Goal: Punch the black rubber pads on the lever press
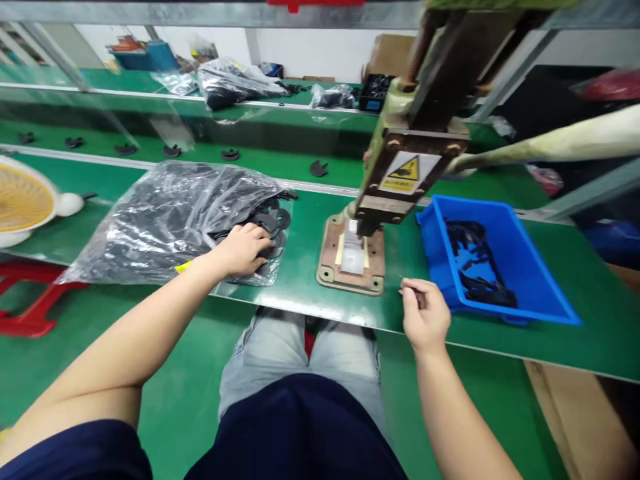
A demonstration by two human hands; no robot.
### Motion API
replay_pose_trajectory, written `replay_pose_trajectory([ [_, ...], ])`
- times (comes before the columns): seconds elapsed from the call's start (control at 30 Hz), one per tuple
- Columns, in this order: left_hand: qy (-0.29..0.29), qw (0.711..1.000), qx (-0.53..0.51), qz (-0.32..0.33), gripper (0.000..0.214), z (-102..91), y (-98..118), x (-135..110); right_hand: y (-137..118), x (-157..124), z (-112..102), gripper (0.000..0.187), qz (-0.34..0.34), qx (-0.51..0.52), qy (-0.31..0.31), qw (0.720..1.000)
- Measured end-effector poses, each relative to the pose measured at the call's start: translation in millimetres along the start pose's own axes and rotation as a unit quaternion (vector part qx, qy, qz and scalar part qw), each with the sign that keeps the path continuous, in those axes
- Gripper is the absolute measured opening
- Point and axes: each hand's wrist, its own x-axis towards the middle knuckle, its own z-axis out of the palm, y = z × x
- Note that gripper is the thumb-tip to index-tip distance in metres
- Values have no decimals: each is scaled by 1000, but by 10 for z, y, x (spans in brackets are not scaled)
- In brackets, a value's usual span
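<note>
My left hand (245,249) reaches over flat, rounded black plastic parts (281,219) spilling from the mouth of a large clear plastic bag (165,207). Its fingers are bent and slightly apart, touching the parts; a grip on any one of them does not show. Near the table's front edge, my right hand (426,313) is closed in a pinch, with a tiny thin thing just visible at the fingertips. Between my hands stands a hand press (395,173) with a metal block (353,257) on its base. To the right, a blue bin (530,260) holds black parts (473,257).
Behind the bag, several black parts (230,155) lie spaced along a green strip. A white fan (30,200) with a yellowish grille is at the left. The press's long lever (560,143) sticks out rightward above the bin. More bags (235,80) sit on the back shelf.
</note>
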Motion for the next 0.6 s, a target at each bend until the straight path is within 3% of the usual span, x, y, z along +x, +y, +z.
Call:
replay_pose_trajectory([
  [0.17, 42, 999, 7, -1, 39, 230, -38, 94, -228, 81, -333, 20, -39, -70, -54, 995],
  [0.27, 102, 995, -13, 17, 38, 411, -11, 85, -234, 391, -742, 26, -13, -152, -61, 986],
  [0.37, 163, 984, -40, 51, 40, 595, 189, -28, -55, 854, -1177, 35, 47, -243, -99, 964],
  [0.47, 220, 972, -52, 57, 38, 755, 485, -162, 234, 1269, -1427, 59, 121, -324, -210, 915],
  [0.53, 253, 964, -64, 46, 36, 831, 655, -217, 409, 1440, -1444, 71, 169, -368, -290, 867],
  [0.6, 283, 955, -84, 30, 35, 879, 761, -236, 534, 1527, -1373, 68, 200, -401, -353, 821],
])
